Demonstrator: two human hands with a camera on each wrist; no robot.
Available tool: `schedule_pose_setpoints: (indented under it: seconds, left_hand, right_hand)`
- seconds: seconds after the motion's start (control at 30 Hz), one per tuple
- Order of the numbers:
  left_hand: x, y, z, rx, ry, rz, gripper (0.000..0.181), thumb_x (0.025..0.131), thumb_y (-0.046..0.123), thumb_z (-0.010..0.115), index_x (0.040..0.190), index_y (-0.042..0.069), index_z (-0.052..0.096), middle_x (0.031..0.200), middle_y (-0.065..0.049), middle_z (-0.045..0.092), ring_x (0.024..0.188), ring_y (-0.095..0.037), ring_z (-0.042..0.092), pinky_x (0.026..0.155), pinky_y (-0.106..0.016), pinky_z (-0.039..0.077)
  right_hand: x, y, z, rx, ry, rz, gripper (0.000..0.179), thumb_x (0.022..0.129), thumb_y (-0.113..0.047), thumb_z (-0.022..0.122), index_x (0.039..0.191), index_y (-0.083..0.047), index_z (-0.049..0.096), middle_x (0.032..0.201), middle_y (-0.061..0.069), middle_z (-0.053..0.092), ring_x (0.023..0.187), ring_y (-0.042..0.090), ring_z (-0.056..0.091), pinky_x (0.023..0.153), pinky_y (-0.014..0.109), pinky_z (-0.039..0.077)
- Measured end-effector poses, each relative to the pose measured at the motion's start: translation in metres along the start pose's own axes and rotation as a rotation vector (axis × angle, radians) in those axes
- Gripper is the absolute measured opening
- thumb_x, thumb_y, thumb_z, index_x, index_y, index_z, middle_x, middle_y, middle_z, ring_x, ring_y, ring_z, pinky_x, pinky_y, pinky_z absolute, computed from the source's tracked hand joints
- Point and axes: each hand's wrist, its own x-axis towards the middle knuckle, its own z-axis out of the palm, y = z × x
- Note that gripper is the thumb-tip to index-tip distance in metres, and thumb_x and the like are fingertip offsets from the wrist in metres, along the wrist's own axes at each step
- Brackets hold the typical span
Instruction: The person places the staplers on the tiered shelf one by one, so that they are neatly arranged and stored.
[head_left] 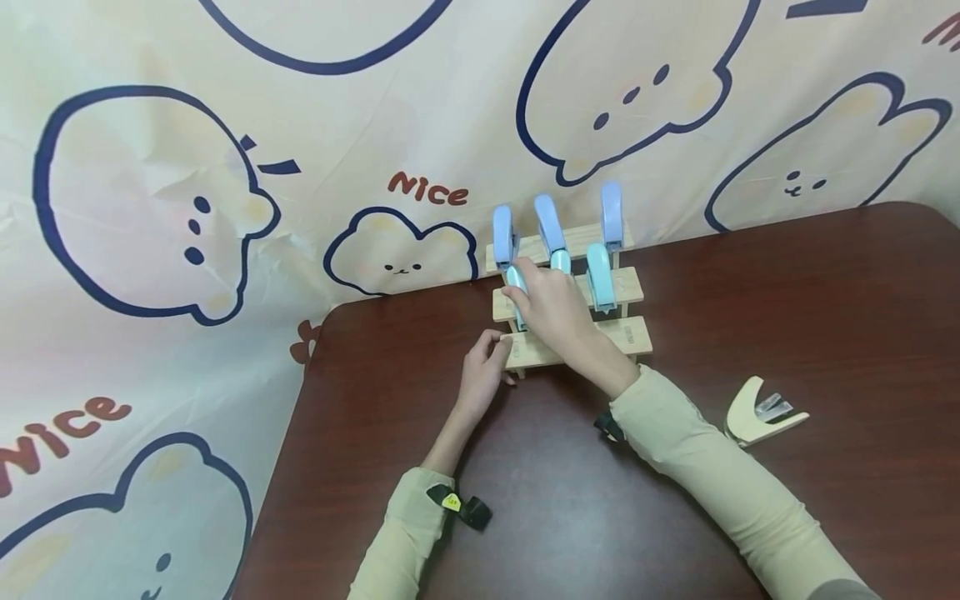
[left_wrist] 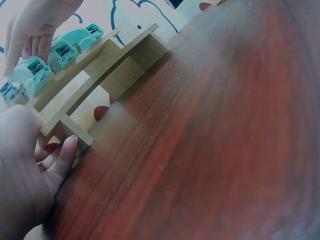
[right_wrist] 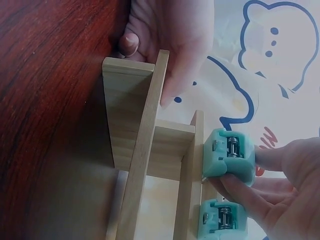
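A three-tier wooden rack (head_left: 637, 335) stands at the back of the table. My right hand (head_left: 558, 312) reaches over the bottom tier and pinches the leftmost teal stapler (head_left: 516, 282) on the middle tier. In the right wrist view, my thumb and fingers lie on either side of that teal stapler (right_wrist: 216, 167), with a second teal stapler (right_wrist: 207, 227) close beside it. Another teal stapler (head_left: 601, 275) sits at the tier's right. My left hand (head_left: 480, 375) grips the rack's left end at the bottom tier, its thumb by the end support (left_wrist: 82, 134) in the left wrist view.
Three blue staplers (head_left: 612, 212) stand along the top tier. A cream stapler (head_left: 744, 417), spread wide, lies on the dark wooden table (head_left: 825, 333) to the right, near my right sleeve. Behind the rack hangs a cartoon-printed cloth (head_left: 315, 150).
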Motion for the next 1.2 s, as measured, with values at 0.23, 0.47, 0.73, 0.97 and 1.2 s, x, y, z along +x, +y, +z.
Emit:
schedule_pose_setpoints:
  seconds: [0.23,0.47,0.73,0.97,1.2]
  left_hand:
    - [0.0003,-0.0005,-0.0002,-0.002,0.001,0.004,0.030,0.107,0.029,0.055,0.115,0.002,0.064,0.084,-0.002,0.060,0.055,-0.019,0.058,0.056,-0.031,0.059]
    - [0.0023,0.0015,-0.0011,0.024,0.008,0.017,0.032,0.106,0.034,0.055,0.112,0.004,0.064,0.086,-0.006,0.065,0.054,-0.017,0.060,0.056,-0.031,0.060]
    - [0.0032,0.0024,-0.0028,0.028,0.008,0.020,0.030,0.105,0.033,0.054,0.112,0.004,0.064,0.084,-0.005,0.064,0.053,-0.017,0.060,0.056,-0.031,0.060]
    - [0.0028,0.0006,-0.0028,0.015,0.003,0.011,0.031,0.106,0.032,0.054,0.112,0.004,0.063,0.085,-0.006,0.064,0.054,-0.017,0.060,0.057,-0.031,0.060]
    - [0.0004,-0.0011,-0.0003,0.016,-0.002,0.010,0.030,0.107,0.031,0.054,0.113,0.004,0.064,0.080,-0.004,0.059,0.053,-0.018,0.060,0.056,-0.030,0.059]
  right_hand:
    - [-0.0004,-0.0007,-0.0001,-0.007,-0.004,-0.005,0.039,0.100,-0.019,0.072,0.128,0.007,0.063,0.062,0.011,0.057,0.053,0.022,0.050,0.048,0.036,0.047]
    - [0.0020,-0.0003,0.0000,0.007,0.010,0.000,0.039,0.099,-0.017,0.072,0.128,0.007,0.063,0.068,0.015,0.063,0.055,0.026,0.056,0.054,0.040,0.055]
    - [0.0037,-0.0012,0.0002,-0.003,0.016,-0.005,0.038,0.100,-0.019,0.072,0.127,0.007,0.064,0.065,0.013,0.060,0.054,0.025,0.054,0.051,0.040,0.053]
    - [0.0039,-0.0016,0.0019,-0.004,0.014,0.003,0.039,0.099,-0.020,0.072,0.125,0.007,0.064,0.062,0.011,0.058,0.053,0.023,0.052,0.049,0.037,0.047]
    - [0.0031,-0.0027,0.0042,0.001,0.005,0.028,0.039,0.099,-0.020,0.073,0.126,0.007,0.064,0.062,0.008,0.054,0.052,0.022,0.050,0.048,0.034,0.044]
